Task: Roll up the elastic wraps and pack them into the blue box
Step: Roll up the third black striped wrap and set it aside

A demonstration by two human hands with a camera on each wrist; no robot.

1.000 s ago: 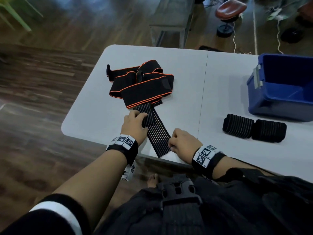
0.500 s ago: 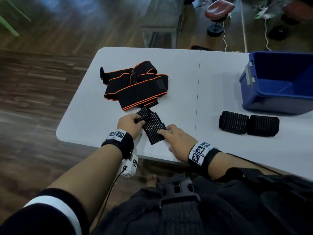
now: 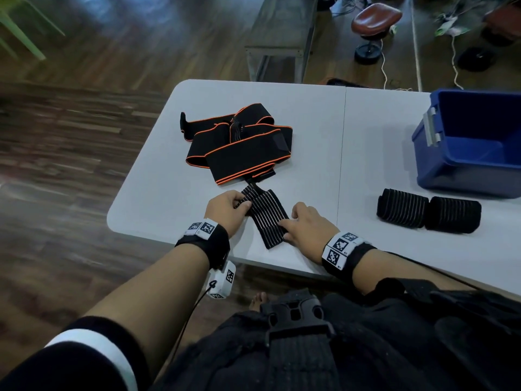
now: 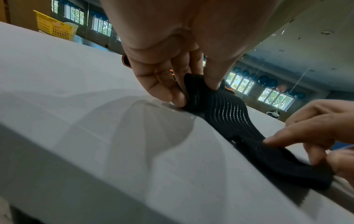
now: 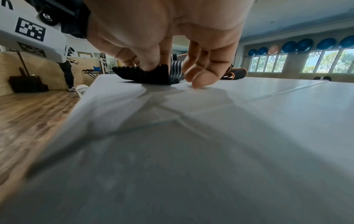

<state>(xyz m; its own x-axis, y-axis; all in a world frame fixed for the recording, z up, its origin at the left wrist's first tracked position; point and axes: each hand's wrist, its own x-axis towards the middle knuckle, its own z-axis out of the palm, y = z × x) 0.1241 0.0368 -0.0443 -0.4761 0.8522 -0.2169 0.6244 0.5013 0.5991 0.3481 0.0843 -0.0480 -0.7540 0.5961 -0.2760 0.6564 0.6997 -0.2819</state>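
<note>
A black elastic wrap with pale stripes (image 3: pixel 266 217) lies flat near the table's front edge. My left hand (image 3: pixel 244 206) pinches its bunched far end; the left wrist view shows the fingers (image 4: pixel 172 94) and thumb curled round the wrap (image 4: pixel 229 112). My right hand (image 3: pixel 287 228) holds the wrap's near right edge, and in the right wrist view thumb and forefinger pinch the lifted edge of the wrap (image 5: pixel 145 75). Two rolled wraps (image 3: pixel 403 208) (image 3: pixel 454 217) lie side by side in front of the blue box (image 3: pixel 439 162), which stands open at the right.
A loose heap of black wraps with orange trim (image 3: pixel 242 145) lies just beyond my hands, touching the striped wrap's far end. The white table (image 3: pixel 158 198) ends close to my wrists and at the left. A stool and cables stand on the floor behind.
The striped wrap stretched long toward the table edge a second ago and now shows shorter. My right hand moved from its near end up along its right edge. The left hand kept its hold.
</note>
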